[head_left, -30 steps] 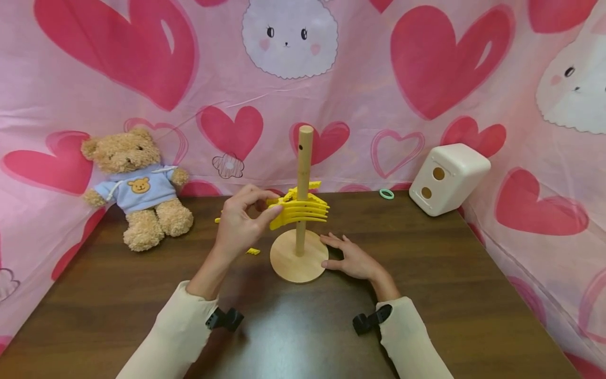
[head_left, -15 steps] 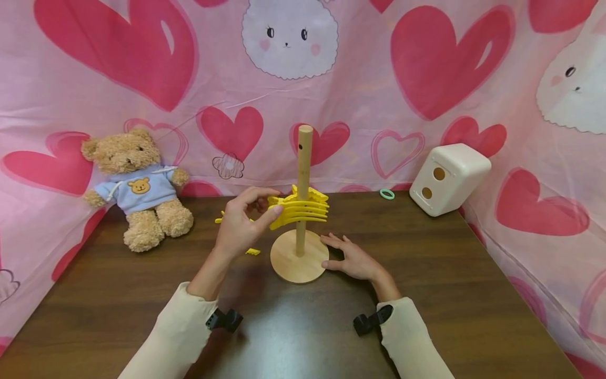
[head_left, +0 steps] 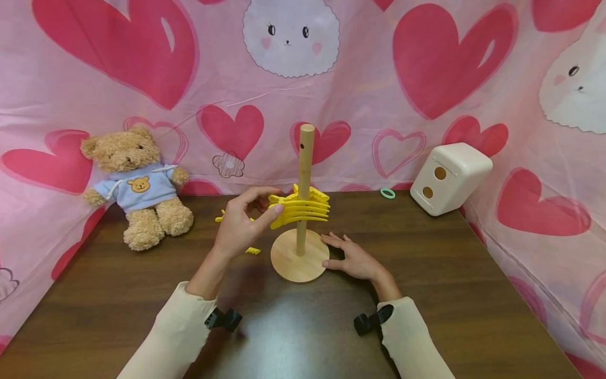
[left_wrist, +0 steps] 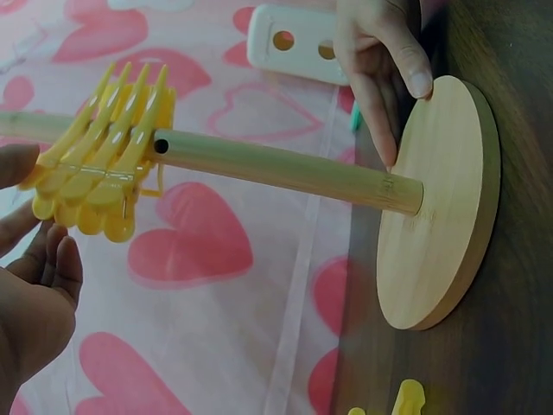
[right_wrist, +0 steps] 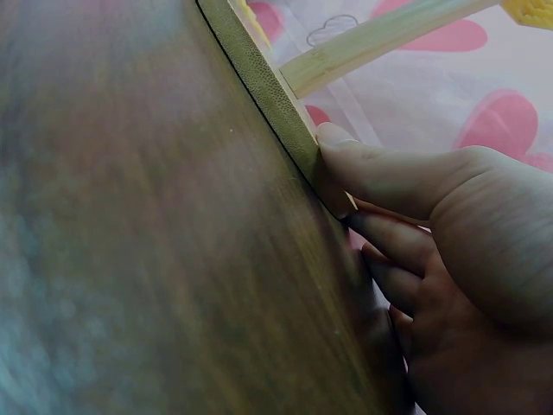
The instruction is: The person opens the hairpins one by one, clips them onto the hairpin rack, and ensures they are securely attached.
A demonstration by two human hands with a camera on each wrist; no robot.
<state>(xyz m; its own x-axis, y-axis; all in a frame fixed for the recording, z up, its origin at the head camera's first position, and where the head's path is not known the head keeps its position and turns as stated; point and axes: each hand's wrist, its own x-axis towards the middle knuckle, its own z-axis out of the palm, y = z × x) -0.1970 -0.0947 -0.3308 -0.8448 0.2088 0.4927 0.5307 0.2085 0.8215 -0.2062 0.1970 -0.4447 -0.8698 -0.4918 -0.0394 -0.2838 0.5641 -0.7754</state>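
Note:
A yellow claw hair clip [head_left: 305,209] sits across the upright post [head_left: 306,152] of a wooden stand, tines in front of the post and another toothed part behind it. My left hand [head_left: 239,223] holds the clip at its left end, thumb in front; in the left wrist view, the fingertips [left_wrist: 60,251] lie at its handle end. At the right edge of the stand's round base [head_left: 289,263], my right hand [head_left: 355,258] grips the rim. The right wrist view shows the thumb [right_wrist: 380,173] on the base edge and the other fingers beside it, partly hidden.
Small yellow pieces [head_left: 253,251] lie on the brown table [head_left: 303,337] left of the stand, some partly behind my left hand. A teddy bear [head_left: 137,189] sits at the back left. At the back right are a green ring [head_left: 387,193] and a white box with round holes [head_left: 456,176].
The clip's rear part has swung down and in behind the post, so its two sides now lie closer together. Both hands have stayed almost in place.

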